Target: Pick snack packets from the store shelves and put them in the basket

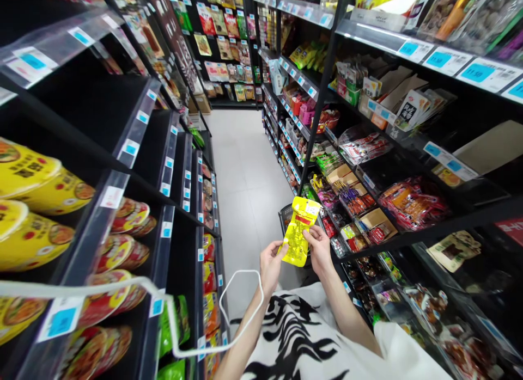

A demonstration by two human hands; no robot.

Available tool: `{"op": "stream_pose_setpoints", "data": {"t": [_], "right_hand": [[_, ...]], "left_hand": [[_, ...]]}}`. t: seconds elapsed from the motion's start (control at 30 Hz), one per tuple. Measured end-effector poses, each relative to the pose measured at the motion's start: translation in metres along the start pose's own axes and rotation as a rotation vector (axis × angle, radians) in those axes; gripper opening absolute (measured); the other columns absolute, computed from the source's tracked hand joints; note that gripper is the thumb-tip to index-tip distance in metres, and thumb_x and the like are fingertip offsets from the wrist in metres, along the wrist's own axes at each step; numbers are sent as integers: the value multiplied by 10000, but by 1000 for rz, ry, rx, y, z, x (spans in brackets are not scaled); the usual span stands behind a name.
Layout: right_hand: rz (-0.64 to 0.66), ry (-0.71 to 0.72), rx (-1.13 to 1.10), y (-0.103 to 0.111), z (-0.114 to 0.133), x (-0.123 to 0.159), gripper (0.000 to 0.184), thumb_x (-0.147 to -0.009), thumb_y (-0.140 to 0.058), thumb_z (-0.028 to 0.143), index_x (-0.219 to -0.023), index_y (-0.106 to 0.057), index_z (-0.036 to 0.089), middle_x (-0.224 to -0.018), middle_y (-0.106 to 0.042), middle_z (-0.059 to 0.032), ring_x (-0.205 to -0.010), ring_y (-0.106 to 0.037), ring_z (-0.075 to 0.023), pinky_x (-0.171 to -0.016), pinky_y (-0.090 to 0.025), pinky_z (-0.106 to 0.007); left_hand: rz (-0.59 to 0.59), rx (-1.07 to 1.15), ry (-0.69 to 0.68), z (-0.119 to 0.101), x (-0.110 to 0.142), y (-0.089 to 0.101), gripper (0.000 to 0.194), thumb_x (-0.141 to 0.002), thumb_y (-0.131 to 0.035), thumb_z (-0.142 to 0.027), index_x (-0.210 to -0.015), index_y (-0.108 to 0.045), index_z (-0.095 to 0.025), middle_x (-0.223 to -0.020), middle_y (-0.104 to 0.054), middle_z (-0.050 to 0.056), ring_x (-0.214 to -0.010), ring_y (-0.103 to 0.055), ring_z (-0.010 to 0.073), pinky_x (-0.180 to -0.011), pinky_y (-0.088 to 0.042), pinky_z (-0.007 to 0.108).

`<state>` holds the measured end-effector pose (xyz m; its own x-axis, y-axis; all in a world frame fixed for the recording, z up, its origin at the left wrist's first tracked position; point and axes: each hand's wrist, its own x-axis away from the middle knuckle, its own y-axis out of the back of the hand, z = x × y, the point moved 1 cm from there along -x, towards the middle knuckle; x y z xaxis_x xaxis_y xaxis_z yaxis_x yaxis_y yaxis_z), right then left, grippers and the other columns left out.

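A yellow snack packet (297, 244) with a red strip near its top is held up in front of my body, slightly tilted. Its left edge is pinched by my left hand (271, 264), the thumb lying on the front. On the other side, my right hand (320, 248) grips the packet's right edge, thumb also on the front. The fingers behind the packet are hidden. Below and behind it, a dark shopping basket (285, 215) shows only in part. The print on the packet is too small to read.
Left shelves (134, 146) carry yellow noodle cups (36, 233) and red-lidded cups (122, 255). Right shelves (318, 97) hold many small snack packets in bins. A tiled aisle floor (241, 167) runs ahead to a wall of hanging packets (223, 26). A white cable (169, 314) crosses the lower left.
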<state>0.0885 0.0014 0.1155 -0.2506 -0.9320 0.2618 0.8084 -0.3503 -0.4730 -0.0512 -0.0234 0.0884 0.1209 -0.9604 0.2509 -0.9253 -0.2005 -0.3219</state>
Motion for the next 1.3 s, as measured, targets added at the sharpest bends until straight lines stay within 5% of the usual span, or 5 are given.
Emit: {"op": "stream_pose_setpoints", "data": {"t": [0.27, 0.43, 0.6, 0.77, 1.3], "right_hand": [[-18, -49, -40, 0, 1, -4, 405, -606, -889, 247, -965, -710, 188, -936, -764, -39, -841, -698, -173, -811, -539, -286], [83, -117, 46, -2, 5, 1, 299, -635, -862, 281, -884, -729, 182, -848, -752, -17, -750, -675, -158, -738, -527, -257], [317, -152, 168, -6, 6, 11, 238, -741, -799, 401, -774, -709, 183, -777, -704, -4, -706, -631, -155, -653, -489, -230], [447, -49, 278, -10, 7, 14, 286, -786, -773, 437, -925, -744, 190, -784, -691, 1, -686, -600, -147, -692, -477, -242], [346, 81, 416, -8, -2, 16, 393, -763, -743, 567, -796, -756, 176, -663, -657, -5, -562, -531, -130, -561, -451, -250]], "left_hand": [[131, -101, -118, -9, 10, -7, 278, -740, -783, -355, -733, -557, -192, -700, -593, -35, -677, -564, 129, -632, -430, 213], [231, -117, -23, -7, 14, -13, 323, -805, -716, -465, -866, -645, -156, -772, -661, 8, -665, -574, 146, -634, -449, 240], [103, -81, -12, -1, 9, -9, 453, -842, -651, -560, -987, -689, -132, -825, -706, 38, -676, -609, 162, -613, -443, 245], [42, -56, -115, -8, 10, -10, 433, -871, -633, -538, -1088, -680, -166, -919, -713, 37, -766, -629, 169, -683, -465, 241], [-8, -211, -186, -22, 29, -9, 353, -919, -548, -528, -822, -603, -194, -687, -539, -26, -627, -464, 142, -589, -375, 228]]}}
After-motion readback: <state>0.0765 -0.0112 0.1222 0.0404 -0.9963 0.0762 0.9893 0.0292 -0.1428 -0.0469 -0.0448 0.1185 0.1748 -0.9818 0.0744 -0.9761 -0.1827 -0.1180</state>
